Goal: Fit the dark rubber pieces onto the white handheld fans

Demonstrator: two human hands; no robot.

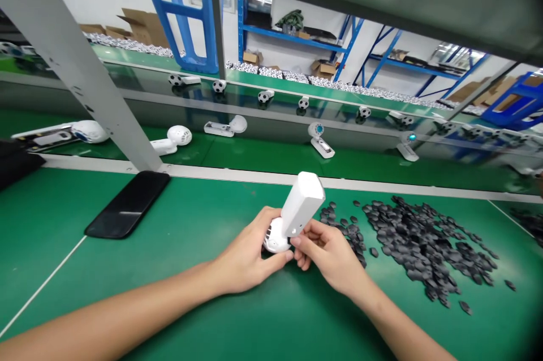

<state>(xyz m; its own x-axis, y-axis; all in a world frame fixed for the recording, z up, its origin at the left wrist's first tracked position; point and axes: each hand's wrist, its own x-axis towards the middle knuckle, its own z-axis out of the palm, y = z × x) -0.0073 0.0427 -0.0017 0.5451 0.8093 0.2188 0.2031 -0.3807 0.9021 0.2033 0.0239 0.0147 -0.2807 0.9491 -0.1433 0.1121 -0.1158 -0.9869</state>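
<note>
head camera: both bare hands close on one white plastic handheld fan (pixel 302 202), held just above a green workbench mat (pixel 55 236). left hand (pixel 248 250) wraps its round vented head; right hand (pixel 328 253) pinches its neck. right of the fan, a heap of small black hexagonal pieces (pixel 424 242), too many to count; left of it, one glossy black slab (pixel 127 204); beyond it, five white fans (pixel 179 136) on a green conveyor belt (pixel 263 151).
</note>
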